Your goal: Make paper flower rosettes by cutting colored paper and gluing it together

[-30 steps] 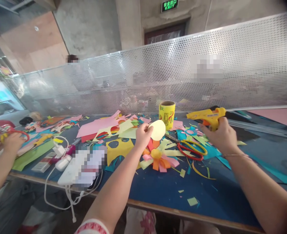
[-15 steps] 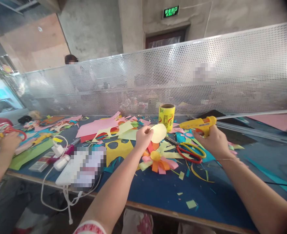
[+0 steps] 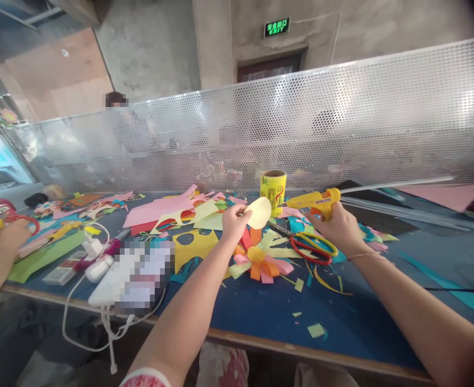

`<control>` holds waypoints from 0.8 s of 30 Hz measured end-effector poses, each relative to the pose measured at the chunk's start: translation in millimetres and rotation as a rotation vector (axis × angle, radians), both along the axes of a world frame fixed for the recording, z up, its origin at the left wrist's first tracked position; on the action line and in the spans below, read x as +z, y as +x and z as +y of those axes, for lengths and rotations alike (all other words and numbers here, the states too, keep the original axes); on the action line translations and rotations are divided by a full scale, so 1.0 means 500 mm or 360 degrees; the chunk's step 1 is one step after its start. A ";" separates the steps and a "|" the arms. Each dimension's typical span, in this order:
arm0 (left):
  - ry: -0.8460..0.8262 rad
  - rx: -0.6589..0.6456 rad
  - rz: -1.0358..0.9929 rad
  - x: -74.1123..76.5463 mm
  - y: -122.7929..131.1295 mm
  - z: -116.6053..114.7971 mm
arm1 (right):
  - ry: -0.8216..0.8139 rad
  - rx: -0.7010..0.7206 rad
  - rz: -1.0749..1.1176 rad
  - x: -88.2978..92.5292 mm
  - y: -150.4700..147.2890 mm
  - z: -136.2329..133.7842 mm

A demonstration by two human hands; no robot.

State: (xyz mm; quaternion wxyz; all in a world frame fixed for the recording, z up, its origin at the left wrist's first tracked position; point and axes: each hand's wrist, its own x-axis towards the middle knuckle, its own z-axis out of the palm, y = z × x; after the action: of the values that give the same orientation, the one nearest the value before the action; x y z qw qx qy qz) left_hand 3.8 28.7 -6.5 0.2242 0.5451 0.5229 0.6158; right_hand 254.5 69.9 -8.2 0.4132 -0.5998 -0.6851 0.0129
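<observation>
Between the thumb and fingers of my left hand (image 3: 235, 221) is a pale yellow paper circle (image 3: 260, 213), held up above the table. My right hand (image 3: 339, 228) is wrapped round the handle of a yellow glue gun (image 3: 314, 201), whose nozzle points left toward the paper circle, with a gap between them. A clear glue stick (image 3: 398, 184) juts out of its back. Below my hands lies a paper flower (image 3: 256, 255) with pink, orange and green looped petals. Red and yellow-handled scissors (image 3: 311, 248) rest beside it, and a yellow tape roll (image 3: 273, 192) stands upright behind.
A co-worker's hand (image 3: 9, 236) holds red scissors (image 3: 23, 223) at the left. Cut yellow paper (image 3: 194, 248), pink sheets (image 3: 160, 206) and scraps cover the table (image 3: 261, 317). A white power bank (image 3: 110, 279) with cables lies near the front edge. A perforated metal screen (image 3: 205, 140) rises behind.
My right hand has brought the glue gun slightly left, closer to the paper circle. The circle is tilted a little differently in my left hand. The whole view has shifted slightly.
</observation>
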 end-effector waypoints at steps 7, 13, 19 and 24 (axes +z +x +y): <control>-0.0154 -0.0163 -0.0243 0.000 0.019 -0.007 | 0.0148 0.0001 0.0088 0.004 -0.005 -0.002; -0.0130 -0.0216 -0.0201 0.000 0.025 -0.012 | 0.0251 0.0095 0.0054 0.012 -0.010 -0.013; -0.0157 -0.0260 -0.0117 -0.005 0.021 -0.013 | 0.0280 0.0023 -0.0103 0.016 -0.007 -0.014; -0.0148 -0.0271 -0.0074 -0.012 0.017 -0.006 | 0.0247 -0.0059 -0.0242 0.020 -0.007 -0.017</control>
State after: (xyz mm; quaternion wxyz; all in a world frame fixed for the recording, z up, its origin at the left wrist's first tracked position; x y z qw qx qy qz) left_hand 12.3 25.5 -12.3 0.3129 0.5622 0.4973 0.5820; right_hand 251.1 61.4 1.7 0.4053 -0.5778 -0.7023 -0.0933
